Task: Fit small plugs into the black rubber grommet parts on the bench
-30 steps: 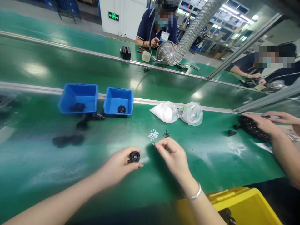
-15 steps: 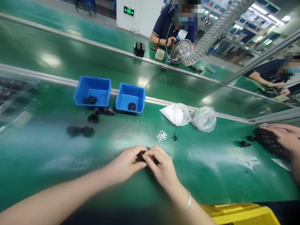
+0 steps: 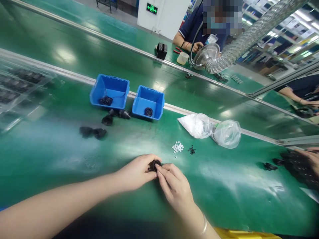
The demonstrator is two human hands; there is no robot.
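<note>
My left hand is closed round a small black hollow cylindrical part, its round mouth turned up toward me. The fingertips of my right hand are pinched together at that mouth, one finger reaching into it. Whatever small thing they may hold is hidden. Just beyond my hands lie a loose pile of small white pieces and a smaller pile of tiny black rings on the green table.
Two blue bins, the left bin and the right bin, hold black coils. Black cylindrical parts lie before them. Plastic bags stand by the rail. A co-worker's hand touches black parts at right; another person sits opposite.
The view has shifted, so the bins and piles appear farther right. My right fingers have drawn back slightly, showing more of the black part's round mouth. My left hand keeps its hold.
</note>
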